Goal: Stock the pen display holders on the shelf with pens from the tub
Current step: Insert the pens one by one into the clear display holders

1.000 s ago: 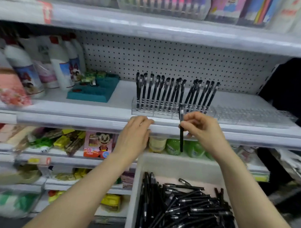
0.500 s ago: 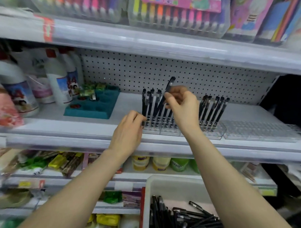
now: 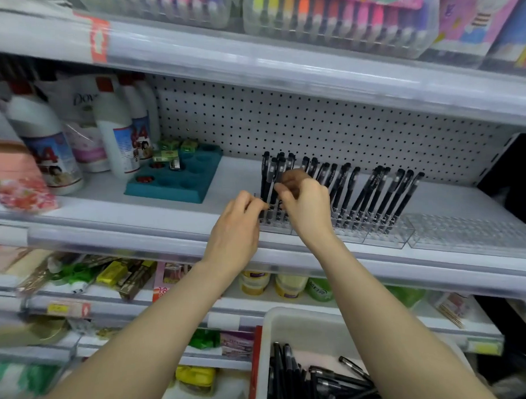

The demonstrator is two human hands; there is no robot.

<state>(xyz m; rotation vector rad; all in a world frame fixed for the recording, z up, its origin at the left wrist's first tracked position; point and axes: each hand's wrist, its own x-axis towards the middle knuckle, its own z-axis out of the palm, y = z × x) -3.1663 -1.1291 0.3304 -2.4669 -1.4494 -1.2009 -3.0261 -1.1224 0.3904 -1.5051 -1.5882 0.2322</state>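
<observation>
- White bottles (image 3: pixel 116 135) stand far left on the shelf (image 3: pixel 107 210). I count at least three. Beside them lies one teal tray (image 3: pixel 171 184).
- The left hand (image 3: pixel 236 227) has gone from the shelf edge to the left end of the first holder (image 3: pixel 274 225). Its fingers are bent and the tips lie against this end. I cannot tell if they pinch it or only press it.
- One pen (image 3: pixel 281 168), which a second ago hung low over the tub, is now nearly upright among the leftmost pens. I think it is entering a slot, so one more place is being filled. Whether it is fully seated is hidden.
- The right hand (image 3: pixel 306 203) has risen with this pen. Its fingers are curled and pinch the barrel.
- The standing pens (image 3: pixel 388 196) number at least fifteen. Some are hidden behind the right hand.
- One white tub (image 3: pixel 292 313) stands near, below the shelf. The loose pens (image 3: pixel 322 382) in it are too many and too tangled to count.
- One empty holder (image 3: pixel 465 231) lies far right, so I judge that much stocking remains.
</observation>
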